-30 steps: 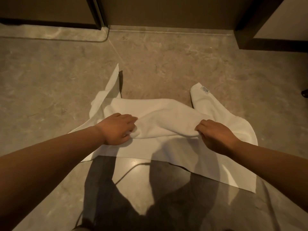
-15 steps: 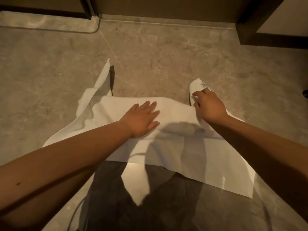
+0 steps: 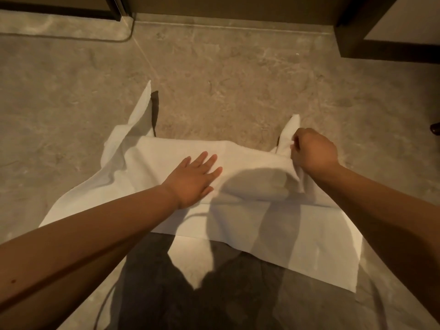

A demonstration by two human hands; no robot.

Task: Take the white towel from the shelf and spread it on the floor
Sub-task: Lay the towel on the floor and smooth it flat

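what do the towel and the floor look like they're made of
The white towel: soft cloth, probably cotton, matte; it creases and droops where the right hand grips its far corner. The floor: hard stone or stone-look tile, grey-brown with mottled veining, a thin joint line and a slight sheen.

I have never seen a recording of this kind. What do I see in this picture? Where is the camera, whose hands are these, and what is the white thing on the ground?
There is no machine here: a person works with bare hands. The camera sits on the person's head and looks forward and down, so both hands reach in from below. A white towel lies on the stone floor. It is not yet flat: two far corners stand up. The left hand lies flat on the towel with straight fingers. The right hand grips the far right corner with curled fingers.
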